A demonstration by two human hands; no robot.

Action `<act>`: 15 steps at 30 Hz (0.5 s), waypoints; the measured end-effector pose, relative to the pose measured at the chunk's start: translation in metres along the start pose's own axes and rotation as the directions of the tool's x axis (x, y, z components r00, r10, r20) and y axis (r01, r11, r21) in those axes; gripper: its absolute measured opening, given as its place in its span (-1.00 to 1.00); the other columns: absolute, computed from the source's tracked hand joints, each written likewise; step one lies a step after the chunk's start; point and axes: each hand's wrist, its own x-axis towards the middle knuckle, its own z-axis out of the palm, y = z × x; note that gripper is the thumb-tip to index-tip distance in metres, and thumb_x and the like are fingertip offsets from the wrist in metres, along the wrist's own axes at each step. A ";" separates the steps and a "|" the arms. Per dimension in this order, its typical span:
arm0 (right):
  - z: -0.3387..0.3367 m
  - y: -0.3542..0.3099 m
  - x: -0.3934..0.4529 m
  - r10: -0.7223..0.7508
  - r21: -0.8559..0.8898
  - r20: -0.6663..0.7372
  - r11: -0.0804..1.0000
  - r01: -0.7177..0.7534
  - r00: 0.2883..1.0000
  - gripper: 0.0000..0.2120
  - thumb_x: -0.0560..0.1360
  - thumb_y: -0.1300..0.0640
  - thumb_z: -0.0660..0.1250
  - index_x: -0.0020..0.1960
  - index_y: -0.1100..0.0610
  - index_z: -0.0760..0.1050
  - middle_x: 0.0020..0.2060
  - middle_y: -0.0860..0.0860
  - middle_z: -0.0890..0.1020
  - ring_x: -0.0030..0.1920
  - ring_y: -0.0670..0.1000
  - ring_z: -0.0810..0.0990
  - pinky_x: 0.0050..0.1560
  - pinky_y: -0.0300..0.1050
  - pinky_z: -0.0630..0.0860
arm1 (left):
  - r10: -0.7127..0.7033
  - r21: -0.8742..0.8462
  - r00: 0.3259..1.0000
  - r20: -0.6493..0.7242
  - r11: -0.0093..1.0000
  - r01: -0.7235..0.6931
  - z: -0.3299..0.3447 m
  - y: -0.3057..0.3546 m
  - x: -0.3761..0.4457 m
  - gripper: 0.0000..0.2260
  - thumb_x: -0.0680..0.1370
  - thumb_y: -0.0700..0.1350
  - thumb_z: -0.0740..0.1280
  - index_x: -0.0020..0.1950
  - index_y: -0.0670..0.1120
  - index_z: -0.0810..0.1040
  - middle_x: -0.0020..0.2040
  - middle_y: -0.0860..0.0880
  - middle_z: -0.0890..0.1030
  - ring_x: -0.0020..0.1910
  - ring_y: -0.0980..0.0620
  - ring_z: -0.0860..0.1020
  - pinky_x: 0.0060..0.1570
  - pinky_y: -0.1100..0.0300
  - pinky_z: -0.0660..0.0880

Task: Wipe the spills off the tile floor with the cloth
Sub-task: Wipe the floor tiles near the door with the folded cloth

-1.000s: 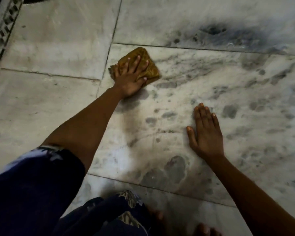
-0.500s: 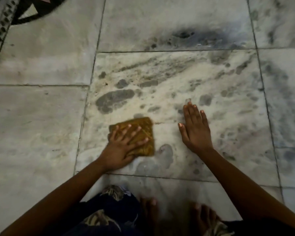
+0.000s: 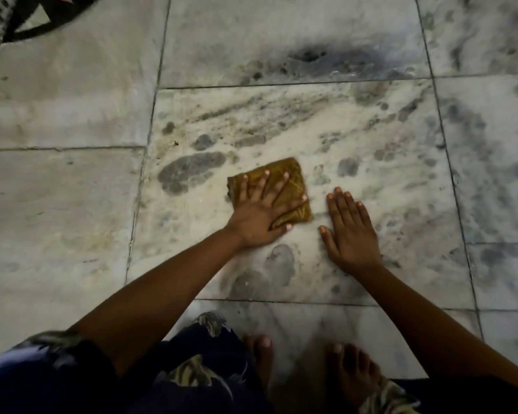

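- The left hand (image 3: 259,215) presses flat on the folded yellow-brown cloth (image 3: 284,186), fingers (image 3: 281,186) spread wide and straight over it rather than curled round it.
- The cloth lies on the middle marble tile of the floor (image 3: 66,189), just left of the right hand (image 3: 352,234) and not touching it.
- The right hand rests palm-down on the bare tile, fingers straight and close together, holding nothing; it looks like a brace.
- Dark wet patches (image 3: 192,171) lie to the cloth's left, more (image 3: 277,264) below the left hand, and a large smear (image 3: 308,56) on the tile above.
- Risk: with only a flat palm on it, the cloth could bunch or slide out during a stroke, smearing the spill instead of lifting it.
- Risk: the bracing hand and the bare feet (image 3: 353,375) stand on possibly damp marble; a slip is likely if weight shifts.
- Risk: a soaked cloth may just spread the wetness.
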 end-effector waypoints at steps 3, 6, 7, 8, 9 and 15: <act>-0.001 0.000 0.000 -0.003 0.007 0.013 1.000 0.003 1.000 -0.40 0.55 -0.10 -0.03 0.50 0.20 0.13 0.48 0.15 0.17 0.48 0.07 0.10 0.45 -0.01 -0.02 | 0.130 0.074 0.989 -0.077 0.989 -0.124 0.020 -0.002 -0.051 -0.50 0.53 0.28 -0.01 0.47 0.27 0.08 0.54 -0.07 0.10 0.48 -0.24 0.06 0.36 -0.29 -0.03; 0.000 0.001 0.000 -0.008 0.003 0.022 1.000 0.008 1.000 -0.40 0.56 -0.10 -0.04 0.50 0.20 0.11 0.49 0.15 0.16 0.49 0.07 0.08 0.46 -0.04 -0.06 | 0.062 0.050 0.989 -0.137 0.997 -0.055 0.029 -0.038 -0.093 -0.50 0.54 0.28 -0.01 0.47 0.27 0.06 0.51 -0.09 0.19 0.44 -0.17 0.16 0.35 -0.17 0.08; 0.000 0.001 -0.001 -0.004 0.002 0.024 1.000 0.004 1.000 -0.40 0.56 -0.10 -0.04 0.50 0.21 0.10 0.49 0.16 0.16 0.49 0.07 0.08 0.46 -0.05 -0.08 | -0.018 0.028 0.989 -0.144 0.999 0.022 0.026 -0.054 -0.098 -0.49 0.53 0.29 -0.02 0.47 0.28 0.04 0.50 -0.11 0.20 0.43 -0.18 0.19 0.32 -0.18 0.14; 0.000 0.001 0.000 -0.002 -0.001 0.031 1.000 0.002 1.000 -0.40 0.56 -0.10 -0.04 0.50 0.21 0.10 0.49 0.16 0.16 0.49 0.07 0.08 0.46 -0.06 -0.09 | -0.117 0.011 0.984 -0.137 0.993 0.119 0.022 -0.070 -0.097 -0.48 0.51 0.30 -0.02 0.47 0.28 0.05 0.50 -0.13 0.20 0.42 -0.20 0.22 0.29 -0.21 0.20; 0.000 0.001 0.000 -0.004 -0.003 0.039 1.000 0.004 0.999 -0.40 0.56 -0.10 -0.04 0.50 0.21 0.11 0.49 0.16 0.16 0.49 0.08 0.09 0.46 -0.06 -0.10 | -0.216 -0.006 0.969 -0.118 0.976 0.217 0.015 -0.082 -0.091 -0.46 0.49 0.32 -0.02 0.47 0.27 0.08 0.50 -0.14 0.19 0.41 -0.24 0.23 0.25 -0.24 0.24; -0.004 0.000 0.001 -0.003 0.010 0.063 1.000 0.002 0.998 -0.39 0.56 -0.11 -0.06 0.50 0.23 0.10 0.48 0.18 0.16 0.48 0.09 0.09 0.44 -0.09 -0.14 | -0.413 0.050 0.911 -0.010 0.909 0.413 -0.021 -0.081 -0.038 -0.53 0.59 0.16 0.06 0.50 0.20 0.08 0.54 -0.09 0.09 0.44 -0.25 0.14 0.21 -0.22 0.28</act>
